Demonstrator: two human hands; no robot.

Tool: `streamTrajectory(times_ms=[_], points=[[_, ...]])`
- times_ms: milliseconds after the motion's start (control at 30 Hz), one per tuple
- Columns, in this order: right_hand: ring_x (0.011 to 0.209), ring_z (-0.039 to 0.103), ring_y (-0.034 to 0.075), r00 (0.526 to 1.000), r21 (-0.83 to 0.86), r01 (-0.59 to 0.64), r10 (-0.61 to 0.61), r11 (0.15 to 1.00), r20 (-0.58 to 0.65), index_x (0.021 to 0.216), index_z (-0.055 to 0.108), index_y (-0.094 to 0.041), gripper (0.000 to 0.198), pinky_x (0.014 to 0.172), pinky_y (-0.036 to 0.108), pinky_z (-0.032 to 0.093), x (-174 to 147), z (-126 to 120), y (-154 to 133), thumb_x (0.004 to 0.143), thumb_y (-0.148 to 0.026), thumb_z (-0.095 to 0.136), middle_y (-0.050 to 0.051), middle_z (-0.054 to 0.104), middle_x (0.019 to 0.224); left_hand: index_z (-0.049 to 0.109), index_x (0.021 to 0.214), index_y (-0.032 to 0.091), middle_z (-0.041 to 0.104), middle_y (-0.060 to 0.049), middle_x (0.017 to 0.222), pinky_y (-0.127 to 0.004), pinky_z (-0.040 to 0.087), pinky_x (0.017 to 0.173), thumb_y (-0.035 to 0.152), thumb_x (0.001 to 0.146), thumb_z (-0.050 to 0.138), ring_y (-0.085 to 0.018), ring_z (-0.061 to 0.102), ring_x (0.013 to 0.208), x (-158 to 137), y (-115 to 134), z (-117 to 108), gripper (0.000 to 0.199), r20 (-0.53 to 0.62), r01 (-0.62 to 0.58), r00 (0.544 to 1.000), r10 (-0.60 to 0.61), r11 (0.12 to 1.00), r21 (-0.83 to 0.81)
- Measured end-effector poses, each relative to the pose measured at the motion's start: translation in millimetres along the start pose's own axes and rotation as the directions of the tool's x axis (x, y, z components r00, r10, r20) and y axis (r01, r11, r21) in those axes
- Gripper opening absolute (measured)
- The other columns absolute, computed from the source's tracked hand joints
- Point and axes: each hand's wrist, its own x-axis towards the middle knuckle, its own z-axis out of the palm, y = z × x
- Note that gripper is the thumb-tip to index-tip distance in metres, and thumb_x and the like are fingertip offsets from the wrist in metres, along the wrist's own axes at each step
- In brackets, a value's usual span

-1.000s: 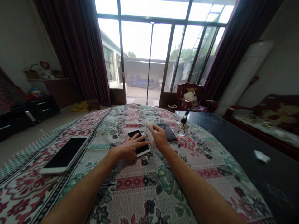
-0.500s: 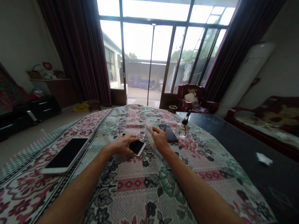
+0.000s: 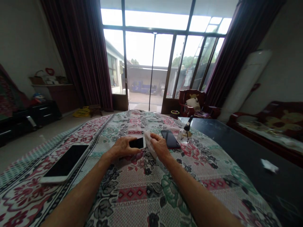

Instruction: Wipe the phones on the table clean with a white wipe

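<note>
My left hand [image 3: 123, 147] is closed around a white-edged smartphone [image 3: 138, 143], thumb along the near edge and fingers along the far one. Part of the phone is hidden under the palm. Close to its right end, my right hand [image 3: 159, 145] pinches a crumpled white tissue [image 3: 150, 145]; I cannot tell whether tissue and phone touch. Just beyond the right hand lies a dark phone [image 3: 170, 139] with a reddish edge. A clear glass bottle [image 3: 185, 135] with a black-handled top stands beside it. Far to the left rests a large white tablet [image 3: 66, 164], its screen dark.
A patterned cloth [image 3: 132, 195] covers the round table. To the right is a dark glossy tabletop [image 3: 227, 154] with a crumpled white paper [image 3: 269, 165] on it. Wooden seats [image 3: 193, 102] stand behind, near the glass doors.
My left hand has changed its grip from resting over the phone to holding it by its edges, and the phone has turned. My right hand has moved slightly left with the tissue.
</note>
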Motion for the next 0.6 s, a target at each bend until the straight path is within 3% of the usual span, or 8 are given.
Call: streamTrajectory(times_ms=[133, 433, 600], points=[[0.084, 0.066, 0.02, 0.998, -0.053, 0.039, -0.037, 0.998, 0.041, 0.101, 0.074, -0.018, 0.039, 0.073, 0.029, 0.052, -7.8, 5.1, -7.7, 0.07, -0.027, 0.052, 0.003, 0.074, 0.093, 0.069, 0.112, 0.025, 0.072, -0.003, 0.106, -0.031, 0.046, 0.084, 0.049, 0.073, 0.066, -0.023, 0.065, 0.094, 2.0, -1.2, -0.6, 0.046, -0.05, -0.033, 0.998, 0.028, 0.993, -0.11], [0.102, 0.066, 0.023, 0.976, -0.085, 0.203, -0.195, 0.975, 0.098, 0.111, 0.071, -0.02, 0.036, 0.091, 0.036, 0.052, -22.5, 22.2, -21.1, 0.08, -0.027, 0.054, 0.004, 0.07, 0.112, 0.069, 0.115, 0.024, 0.071, -0.004, 0.114, -0.035, 0.047, 0.089, 0.052, 0.07, 0.067, -0.028, 0.062, 0.107, 2.4, -15.9, -10.4, 0.052, -0.143, 0.059, 0.984, -0.105, 0.955, -0.29], [0.112, 0.062, 0.022, 0.944, -0.141, 0.32, -0.304, 0.937, 0.126, 0.108, 0.072, -0.025, 0.035, 0.101, 0.038, 0.045, -18.0, 15.8, -20.5, 0.081, -0.022, 0.051, -0.001, 0.068, 0.116, 0.068, 0.116, 0.025, 0.072, -0.003, 0.11, -0.035, 0.047, 0.09, 0.046, 0.071, 0.069, -0.026, 0.063, 0.104, -1.1, -15.0, -15.0, 0.049, -0.017, 0.011, 1.0, -0.018, 0.937, -0.349]])
